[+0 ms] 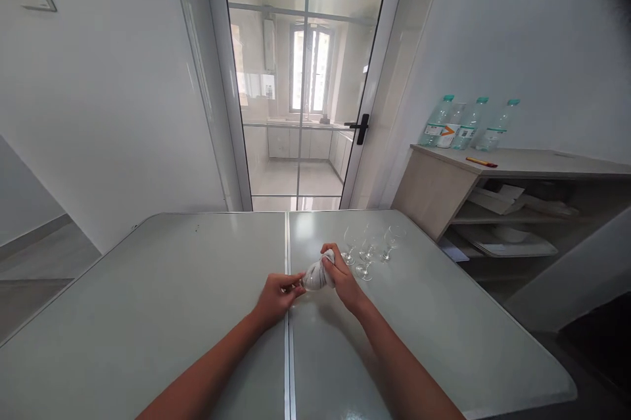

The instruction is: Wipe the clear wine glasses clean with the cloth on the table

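Observation:
A clear stemmed glass [310, 280] lies sideways in the air just above the table, held between my hands. My left hand [276, 295] pinches it at its left end, around the stem or foot; the fingers cover that part. On the other end, my right hand [345, 283] grips a white cloth [329, 263] against the bowl. How far the cloth reaches inside the bowl I cannot tell. Just beyond my right hand stand several clear stemmed glasses [363, 271], grouped close together on the table.
The pale table [197, 315] has a metal seam [288, 341] down its middle. To the right, a wooden shelf unit [438, 190] carries several plastic bottles [470, 127] and an orange-red stick-like item [482, 162]. A glass door [300, 98] stands behind the table.

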`<state>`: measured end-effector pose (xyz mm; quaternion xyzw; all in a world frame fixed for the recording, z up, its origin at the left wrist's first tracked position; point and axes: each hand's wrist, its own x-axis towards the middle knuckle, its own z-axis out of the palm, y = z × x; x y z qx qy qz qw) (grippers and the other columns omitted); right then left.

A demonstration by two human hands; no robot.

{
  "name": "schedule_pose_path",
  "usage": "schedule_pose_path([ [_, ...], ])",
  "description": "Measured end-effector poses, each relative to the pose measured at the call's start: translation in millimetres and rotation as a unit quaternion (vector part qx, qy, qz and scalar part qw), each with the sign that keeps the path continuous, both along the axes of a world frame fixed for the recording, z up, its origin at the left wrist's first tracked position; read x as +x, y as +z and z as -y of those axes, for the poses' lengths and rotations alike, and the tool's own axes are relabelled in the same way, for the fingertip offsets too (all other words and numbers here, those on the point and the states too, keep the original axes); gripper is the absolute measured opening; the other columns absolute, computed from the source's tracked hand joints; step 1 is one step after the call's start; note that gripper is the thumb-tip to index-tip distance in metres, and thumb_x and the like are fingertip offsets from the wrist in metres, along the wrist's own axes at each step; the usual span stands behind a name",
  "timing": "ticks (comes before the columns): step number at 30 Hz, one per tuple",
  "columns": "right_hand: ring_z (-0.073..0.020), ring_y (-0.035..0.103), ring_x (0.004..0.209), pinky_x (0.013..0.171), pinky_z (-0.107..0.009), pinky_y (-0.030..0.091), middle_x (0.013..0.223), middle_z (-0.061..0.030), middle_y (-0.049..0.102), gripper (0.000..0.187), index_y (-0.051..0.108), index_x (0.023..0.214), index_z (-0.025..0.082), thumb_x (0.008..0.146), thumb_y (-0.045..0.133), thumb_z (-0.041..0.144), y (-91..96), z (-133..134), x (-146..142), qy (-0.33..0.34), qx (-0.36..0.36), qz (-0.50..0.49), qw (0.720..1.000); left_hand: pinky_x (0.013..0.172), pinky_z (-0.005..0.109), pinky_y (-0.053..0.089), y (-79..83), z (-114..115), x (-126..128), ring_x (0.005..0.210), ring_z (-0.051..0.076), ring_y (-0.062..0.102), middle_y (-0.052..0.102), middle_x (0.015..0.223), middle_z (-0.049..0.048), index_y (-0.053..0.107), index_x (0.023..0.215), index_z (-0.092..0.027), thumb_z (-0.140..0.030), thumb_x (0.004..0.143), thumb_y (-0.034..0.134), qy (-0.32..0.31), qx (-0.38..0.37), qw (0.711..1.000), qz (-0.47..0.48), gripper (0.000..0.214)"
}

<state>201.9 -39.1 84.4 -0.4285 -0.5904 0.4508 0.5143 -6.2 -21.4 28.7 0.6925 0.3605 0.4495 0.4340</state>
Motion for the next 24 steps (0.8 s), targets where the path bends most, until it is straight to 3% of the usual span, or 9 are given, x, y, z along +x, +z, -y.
schedule_pose_path([
  [5, -0.0188, 0.046, 0.068, 0.070, -0.031, 0.039, 0.073, 0.0017, 0.052, 0.019, 0.057, 0.109, 0.025, 0.100, 0.045, 0.036, 6.7, 8.2, 8.1, 0.005, 0.151, 0.162, 0.975, 0.040, 0.023, 0.024, 12.4, -2.4, -3.0, 0.038, 0.007, 0.036, 0.059, 0.053, 0.0025, 0.079, 0.079, -0.010, -0.047, 0.078, 0.079, -0.159, -0.221, 0.959, 0.073, 0.038],
  [8, -0.0254, 0.051, 0.084, 0.082, -0.040, 0.043, 0.075, -0.0026, 0.056, 0.016, 0.060, 0.107, 0.025, 0.095, 0.050, 0.029, 1.6, 7.9, 13.8, 0.034, 0.268, 0.208, 0.940, 0.039, 0.023, 0.020, 18.0, -2.5, -7.2, 0.035, 0.005, 0.029, 0.053, 0.049, 0.0012, 0.073, 0.065, -0.010, -0.050, 0.079, 0.078, -0.228, -0.288, 0.926, 0.089, 0.042],
  [11, -0.0242, 0.049, 0.072, 0.090, -0.049, 0.043, 0.061, 0.0018, 0.048, 0.012, 0.061, 0.101, 0.027, 0.092, 0.054, 0.030, -6.8, 7.5, 14.6, 0.063, 0.321, 0.193, 0.925, 0.040, 0.023, 0.019, 18.6, -2.0, -8.5, 0.037, 0.003, 0.027, 0.055, 0.054, 0.0021, 0.070, 0.061, -0.011, -0.053, 0.076, 0.079, -0.259, -0.302, 0.912, 0.099, 0.045],
  [13, -0.0207, 0.047, 0.064, 0.086, -0.047, 0.044, 0.064, 0.0020, 0.050, 0.013, 0.062, 0.099, 0.026, 0.093, 0.054, 0.036, -10.7, 6.8, 12.9, 0.023, 0.282, 0.150, 0.947, 0.041, 0.023, 0.018, 16.0, -2.4, -6.9, 0.039, 0.004, 0.030, 0.053, 0.055, 0.0014, 0.070, 0.062, -0.011, -0.053, 0.078, 0.078, -0.239, -0.266, 0.928, 0.103, 0.046],
  [15, -0.0189, 0.048, 0.064, 0.075, -0.038, 0.046, 0.073, 0.0003, 0.055, 0.022, 0.060, 0.106, 0.026, 0.096, 0.051, 0.044, -11.9, 4.1, 10.6, -0.081, 0.194, 0.053, 0.976, 0.043, 0.023, 0.020, 12.0, -4.6, -4.4, 0.042, 0.005, 0.034, 0.054, 0.057, 0.0013, 0.074, 0.071, -0.010, -0.051, 0.081, 0.077, -0.178, -0.214, 0.954, 0.114, 0.043],
  [17, -0.0187, 0.053, 0.072, 0.071, -0.032, 0.045, 0.087, -0.0015, 0.060, 0.033, 0.056, 0.119, 0.027, 0.097, 0.048, 0.051, -10.9, -0.7, 7.3, -0.198, 0.106, -0.072, 0.972, 0.046, 0.023, 0.026, 8.1, -8.6, -2.7, 0.044, 0.005, 0.038, 0.059, 0.064, 0.0021, 0.077, 0.087, -0.009, -0.049, 0.082, 0.076, -0.089, -0.166, 0.972, 0.142, 0.040],
  [19, -0.0201, 0.059, 0.088, 0.078, -0.032, 0.047, 0.102, -0.0035, 0.064, 0.045, 0.053, 0.129, 0.027, 0.094, 0.051, 0.056, -9.2, -5.5, 0.9, -0.237, 0.054, -0.173, 0.955, 0.051, 0.023, 0.031, 5.7, -12.8, -2.5, 0.046, 0.006, 0.043, 0.064, 0.072, 0.0028, 0.075, 0.102, -0.011, -0.048, 0.084, 0.075, -0.022, -0.138, 0.975, 0.170, 0.041],
  [21, -0.0230, 0.060, 0.104, 0.087, -0.034, 0.047, 0.114, -0.0057, 0.066, 0.049, 0.058, 0.128, 0.025, 0.091, 0.056, 0.058, -7.6, -7.3, -10.0, -0.160, 0.008, -0.243, 0.957, 0.052, 0.024, 0.034, 5.2, -14.7, -3.0, 0.048, 0.007, 0.046, 0.065, 0.073, 0.0029, 0.074, 0.101, -0.011, -0.048, 0.086, 0.073, -0.021, -0.130, 0.977, 0.168, 0.040],
  [24, -0.0245, 0.061, 0.105, 0.089, -0.038, 0.048, 0.115, -0.0067, 0.070, 0.041, 0.069, 0.115, 0.023, 0.093, 0.057, 0.055, -5.6, -3.3, -30.1, 0.022, -0.066, -0.343, 0.937, 0.053, 0.024, 0.034, 6.2, -11.7, -2.1, 0.049, 0.009, 0.048, 0.060, 0.064, 0.0022, 0.070, 0.080, -0.010, -0.051, 0.088, 0.070, -0.103, -0.129, 0.977, 0.139, 0.041],
])
